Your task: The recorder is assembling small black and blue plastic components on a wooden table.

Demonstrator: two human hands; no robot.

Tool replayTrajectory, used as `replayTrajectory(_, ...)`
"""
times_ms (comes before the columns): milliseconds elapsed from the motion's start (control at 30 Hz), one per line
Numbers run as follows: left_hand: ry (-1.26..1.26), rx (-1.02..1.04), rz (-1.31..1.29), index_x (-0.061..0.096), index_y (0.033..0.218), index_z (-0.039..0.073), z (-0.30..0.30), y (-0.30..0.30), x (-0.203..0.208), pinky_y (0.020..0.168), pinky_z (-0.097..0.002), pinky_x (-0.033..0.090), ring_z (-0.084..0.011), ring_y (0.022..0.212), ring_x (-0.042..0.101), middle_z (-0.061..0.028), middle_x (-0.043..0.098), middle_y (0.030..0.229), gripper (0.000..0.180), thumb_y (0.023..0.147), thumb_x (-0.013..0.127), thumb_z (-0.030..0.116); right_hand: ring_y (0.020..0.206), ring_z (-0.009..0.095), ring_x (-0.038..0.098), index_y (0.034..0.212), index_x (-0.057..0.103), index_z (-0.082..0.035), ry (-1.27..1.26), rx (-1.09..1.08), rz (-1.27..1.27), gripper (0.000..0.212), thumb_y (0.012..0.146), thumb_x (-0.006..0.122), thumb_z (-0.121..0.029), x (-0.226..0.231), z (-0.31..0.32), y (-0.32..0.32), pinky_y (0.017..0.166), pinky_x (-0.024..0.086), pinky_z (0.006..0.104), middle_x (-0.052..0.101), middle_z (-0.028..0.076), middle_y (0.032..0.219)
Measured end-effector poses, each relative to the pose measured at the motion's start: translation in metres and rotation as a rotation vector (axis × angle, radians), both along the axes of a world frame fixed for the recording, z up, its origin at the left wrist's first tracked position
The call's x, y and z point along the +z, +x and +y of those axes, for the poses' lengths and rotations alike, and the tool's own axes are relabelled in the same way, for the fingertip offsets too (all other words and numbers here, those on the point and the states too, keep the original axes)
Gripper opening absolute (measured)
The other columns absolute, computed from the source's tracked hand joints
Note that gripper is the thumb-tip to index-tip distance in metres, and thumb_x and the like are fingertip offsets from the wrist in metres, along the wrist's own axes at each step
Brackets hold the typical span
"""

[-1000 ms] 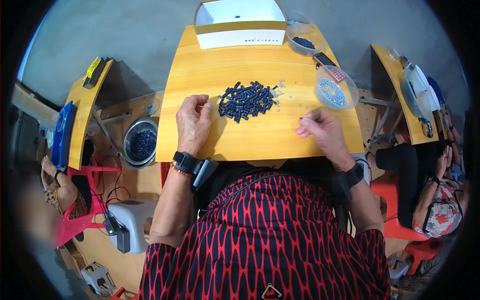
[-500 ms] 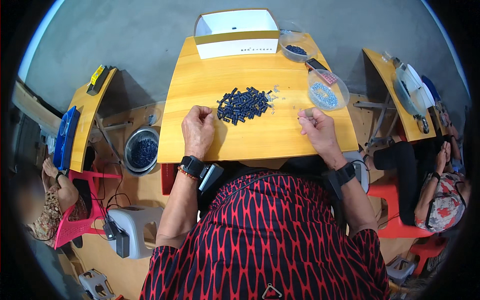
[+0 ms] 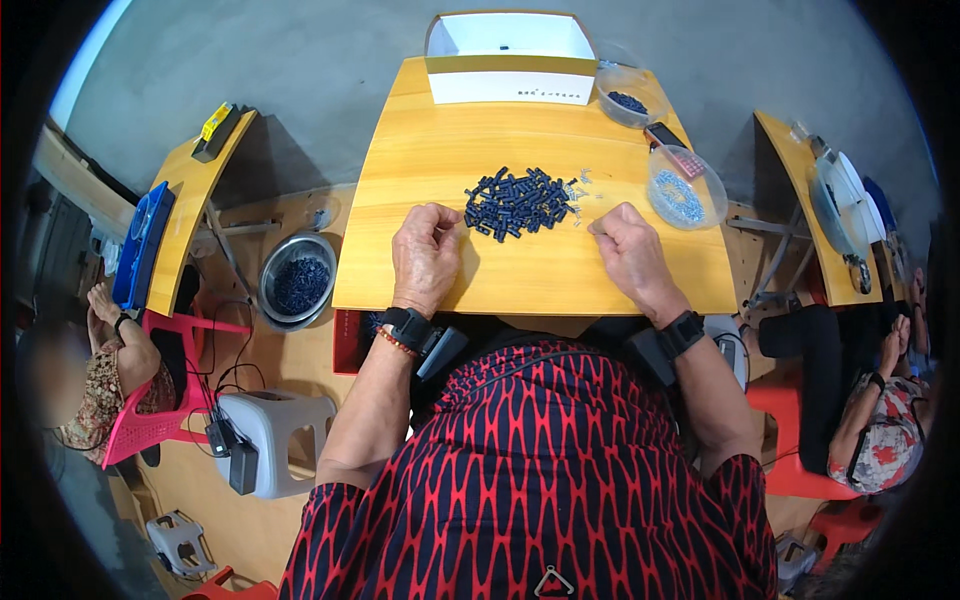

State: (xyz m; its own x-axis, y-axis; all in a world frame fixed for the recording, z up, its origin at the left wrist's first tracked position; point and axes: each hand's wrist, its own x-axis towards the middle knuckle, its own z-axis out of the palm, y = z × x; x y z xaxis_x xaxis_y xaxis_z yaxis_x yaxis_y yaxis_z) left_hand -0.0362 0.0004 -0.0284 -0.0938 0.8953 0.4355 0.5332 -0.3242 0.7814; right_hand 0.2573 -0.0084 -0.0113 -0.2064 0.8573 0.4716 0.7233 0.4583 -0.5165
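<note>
My left hand (image 3: 426, 258) is closed in a pinch at the left edge of a pile of short black tube-like pieces (image 3: 517, 203). Whatever its fingertips hold is hidden. To the right of the pile, my right hand (image 3: 636, 255) is also closed, thumb and forefinger pressed together above the table (image 3: 400, 140). I cannot make out what lies between them. Several tiny pale pieces (image 3: 584, 176) are scattered along the pile's right side, between it and my right hand. Beyond that hand stands a clear plastic bowl (image 3: 712, 183) with small light-blue pieces in it.
A white box with a gold rim (image 3: 510, 88) stands at the table's far edge. Beside it are another clear bowl (image 3: 650, 112) with dark pieces and a phone (image 3: 662, 136). On the floor at left sits a metal basin (image 3: 268, 286). Other people sit at tables on both sides.
The view has shifted, so the table appears farther right and slightly higher. My right hand has turned, its fingers now curled with the back showing. My left hand stays pinched beside the pile.
</note>
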Motion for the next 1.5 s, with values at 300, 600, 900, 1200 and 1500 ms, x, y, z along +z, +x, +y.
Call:
replayTrajectory(300,0.114,-0.082,0.272,0.067,0.089,0.004,0.001,0.01,0.009,0.072,-0.0374,0.051,-0.0301,0.078,0.062,-0.0117,0.059,0.082,0.013,0.078,0.072,-0.001,0.083,0.033,0.065,0.093,0.072,0.003,-0.021,0.023,0.066,0.011,0.083,0.068,0.003,0.006,0.006,0.002,0.075,0.052,0.0396,0.064,0.017,0.088)
replayTrajectory(600,0.108,-0.065,0.356,0.068,0.088,0.005,0.002,0.013,0.006,0.077,-0.0424,0.05,-0.0343,0.087,0.062,-0.0129,0.062,0.085,0.009,0.08,0.07,0.003,0.084,0.032,0.064,0.092,0.073,-0.001,-0.046,0.075,0.073,0.009,0.084,0.068,-0.002,0.006,0.018,-0.005,0.075,0.051,0.0406,0.062,0.014,0.085)
replayTrajectory(900,0.047,-0.048,0.359,0.066,0.09,0.007,0.001,0.015,0.008,0.08,-0.0451,0.048,-0.0354,0.09,0.061,-0.0133,0.062,0.088,0.011,0.081,0.072,0.01,0.085,0.034,0.062,0.088,0.068,-0.002,0.03,0.215,-0.296,0.008,0.081,0.066,0.0,0.025,0.023,-0.006,0.074,0.051,0.0435,0.057,0.013,0.088)
replayTrajectory(1200,0.108,-0.047,0.386,0.061,0.087,0.004,0.002,0.018,0.008,0.075,-0.0467,0.049,-0.0372,0.084,0.061,-0.0145,0.061,0.085,0.012,0.083,0.072,0.008,0.088,0.04,0.061,0.088,0.056,0.0,0.023,0.22,-0.258,0.007,0.088,0.061,-0.006,0.029,0.024,-0.005,0.075,0.051,0.05,0.057,0.02,0.092)
replayTrajectory(1500,0.058,-0.036,0.355,0.061,0.092,0.005,0.001,0.015,0.004,0.079,-0.0477,0.048,-0.0379,0.089,0.062,-0.0164,0.062,0.09,0.014,0.078,0.064,0.004,0.092,0.041,0.061,0.096,0.058,0.001,-0.018,0.164,-0.212,0.008,0.089,0.062,0.0,0.023,0.025,0.0,0.079,0.05,0.0471,0.058,0.019,0.095)
